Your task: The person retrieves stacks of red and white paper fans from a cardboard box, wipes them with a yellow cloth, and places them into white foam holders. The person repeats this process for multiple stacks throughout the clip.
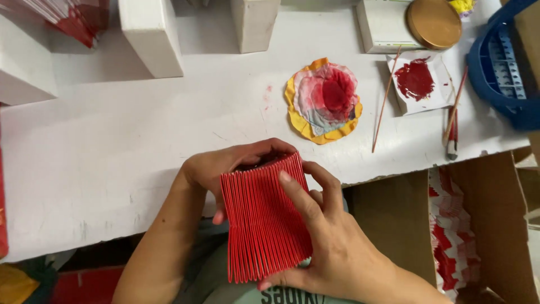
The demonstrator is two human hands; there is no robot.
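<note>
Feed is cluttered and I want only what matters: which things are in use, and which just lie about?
In use: red pleated paper stack, held by left hand and right hand.

Lying about: paint-stained rag, red paint dish, brush, thin stick, white blocks, blue basket.

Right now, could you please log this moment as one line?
left hand: holds pleated red paper stack | right hand: holds same stack | table: paint dish, brush

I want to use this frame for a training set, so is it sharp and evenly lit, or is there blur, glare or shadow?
Head view: soft, even light, no harsh glare on the white table; the red pleated paper stack and both hands, left hand and right hand, look reasonably sharp; faint shadows under the white blocks; the edges bend slightly, wide-lens distortion.
</note>
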